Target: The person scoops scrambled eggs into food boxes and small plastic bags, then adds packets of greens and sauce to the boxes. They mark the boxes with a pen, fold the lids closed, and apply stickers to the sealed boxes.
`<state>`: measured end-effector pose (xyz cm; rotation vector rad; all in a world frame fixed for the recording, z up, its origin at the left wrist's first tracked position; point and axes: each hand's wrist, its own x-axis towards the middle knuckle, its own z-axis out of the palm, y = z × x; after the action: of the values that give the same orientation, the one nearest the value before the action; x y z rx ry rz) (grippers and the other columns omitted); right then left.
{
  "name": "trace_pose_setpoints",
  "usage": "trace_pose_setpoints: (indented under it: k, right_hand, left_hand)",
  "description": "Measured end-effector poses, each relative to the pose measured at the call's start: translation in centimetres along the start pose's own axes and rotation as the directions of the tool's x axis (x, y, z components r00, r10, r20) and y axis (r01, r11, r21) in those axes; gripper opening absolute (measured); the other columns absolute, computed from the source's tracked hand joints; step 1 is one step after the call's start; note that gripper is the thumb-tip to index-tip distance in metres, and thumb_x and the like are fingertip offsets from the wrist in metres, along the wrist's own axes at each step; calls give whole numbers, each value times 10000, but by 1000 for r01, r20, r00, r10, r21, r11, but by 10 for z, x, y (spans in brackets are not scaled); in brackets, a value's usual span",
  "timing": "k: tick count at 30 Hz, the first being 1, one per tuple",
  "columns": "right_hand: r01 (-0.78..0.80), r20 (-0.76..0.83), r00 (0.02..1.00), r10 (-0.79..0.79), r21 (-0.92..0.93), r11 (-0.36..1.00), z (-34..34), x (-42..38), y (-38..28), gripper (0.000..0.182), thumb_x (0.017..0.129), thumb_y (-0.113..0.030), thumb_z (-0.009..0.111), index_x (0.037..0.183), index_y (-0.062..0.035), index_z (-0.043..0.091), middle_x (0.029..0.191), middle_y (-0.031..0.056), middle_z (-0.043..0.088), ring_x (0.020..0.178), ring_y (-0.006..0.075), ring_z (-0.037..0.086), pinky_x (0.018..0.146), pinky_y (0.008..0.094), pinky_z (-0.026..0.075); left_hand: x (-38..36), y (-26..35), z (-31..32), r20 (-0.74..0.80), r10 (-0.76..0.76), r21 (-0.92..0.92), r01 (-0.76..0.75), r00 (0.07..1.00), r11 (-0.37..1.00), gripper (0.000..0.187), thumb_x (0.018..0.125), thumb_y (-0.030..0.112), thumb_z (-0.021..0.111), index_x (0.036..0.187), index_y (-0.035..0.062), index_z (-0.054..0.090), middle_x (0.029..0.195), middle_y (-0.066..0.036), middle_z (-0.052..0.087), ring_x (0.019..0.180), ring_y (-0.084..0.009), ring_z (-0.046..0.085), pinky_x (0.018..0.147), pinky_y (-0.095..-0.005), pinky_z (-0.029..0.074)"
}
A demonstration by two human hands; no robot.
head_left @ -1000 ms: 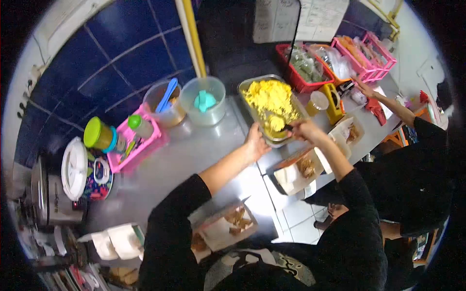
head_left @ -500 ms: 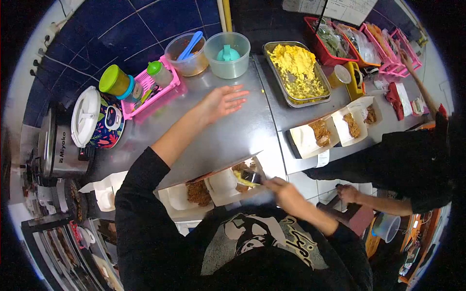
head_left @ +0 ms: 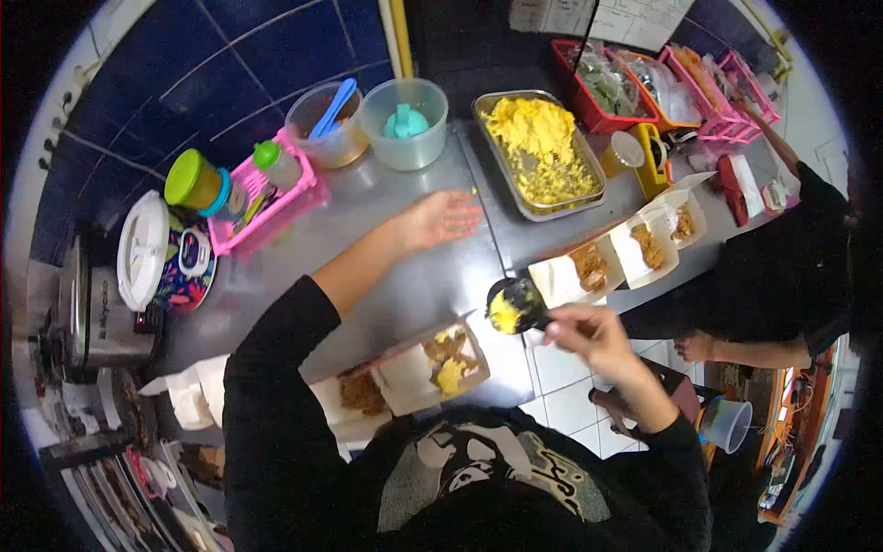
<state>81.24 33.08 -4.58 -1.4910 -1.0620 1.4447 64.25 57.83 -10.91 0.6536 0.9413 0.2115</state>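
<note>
My right hand [head_left: 593, 345] is closed on the handle of a black serving spoon [head_left: 529, 299], which carries a lump of yellow food [head_left: 504, 313] like scrambled egg. The spoon is above the counter edge, right of an open paper box [head_left: 403, 373]. In that box lie brown fried pieces with yellow food [head_left: 451, 375] on them. Beside it another box holds a fried piece [head_left: 361, 394], partly hidden by my sleeve. My left hand [head_left: 446, 221] hovers over the steel counter, fingers stretched out and holding nothing. Beyond it stands a metal tray [head_left: 563, 208] of crumbly yellow food.
Open boxes with fried pieces [head_left: 589, 267] line the counter's right edge, near a co-worker's black sleeve [head_left: 823, 212]. Two clear tubs [head_left: 405, 147], a pink basket [head_left: 271, 212] and a rice cooker [head_left: 143, 248] stand along the wall. Coloured baskets [head_left: 630, 115] sit at the back right.
My right hand has lifted the spoon out of the near box and moved it up and right. Yellow food now shows on the pieces there. My left hand has shifted slightly right and down.
</note>
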Motion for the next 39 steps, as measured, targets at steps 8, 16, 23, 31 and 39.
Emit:
trace_pose_setpoints:
  k: [8, 16, 23, 31, 39]
  right_hand:
    - [191, -172, 934, -313, -499, 845, -136, 188, -66, 214, 833, -165, 638, 942, 19, 654, 735, 79, 659, 596, 141, 611, 565, 267, 468]
    - [106, 303, 804, -512, -920, -378, -174, 350, 24, 91, 729, -45, 528, 726, -20, 616, 843, 178, 612, 707, 261, 649, 585, 386, 523]
    - [246, 352, 888, -295, -907, -342, -170, 325, 49, 111, 704, -100, 582, 750, -7, 622, 789, 145, 619, 697, 281, 645, 592, 389, 514]
    - [311, 325, 944, -50, -931, -191, -146, 264, 26, 123, 686, -149, 601, 758, -71, 664, 733, 168, 640, 685, 323, 642, 634, 415, 517]
    - [361, 301, 926, -229, -884, 298, -146, 236, 27, 144, 605, -125, 629, 714, -32, 638, 703, 170, 619, 668, 345, 614, 620, 420, 491]
  left_hand:
    - [71, -9, 42, 1, -61, -88, 60, 998, 994, 413, 923, 182, 380, 1273, -34, 343, 1304, -219, 409, 1204, -317, 425, 1023, -436, 372]
    - [110, -18, 80, 15, -10, -241, 13, 1000, 970, 379, 845, 141, 412, 1165, -61, 414, 1260, -251, 412, 1190, -369, 403, 1026, -448, 343]
    - [108, 6, 81, 121, -136, -349, 170, 983, 921, 435, 842, 122, 385, 1222, -88, 392, 1267, -279, 440, 1210, -379, 408, 1071, -475, 249]
    - [75, 26, 91, 119, -20, -537, 82, 993, 840, 467, 825, 133, 367, 1211, -127, 355, 1238, -308, 438, 1192, -420, 413, 1035, -533, 291]
    - [90, 19, 93, 159, -2, -521, 86, 987, 849, 509, 828, 195, 360, 1231, -115, 364, 1277, -287, 424, 1194, -426, 414, 1032, -550, 281]
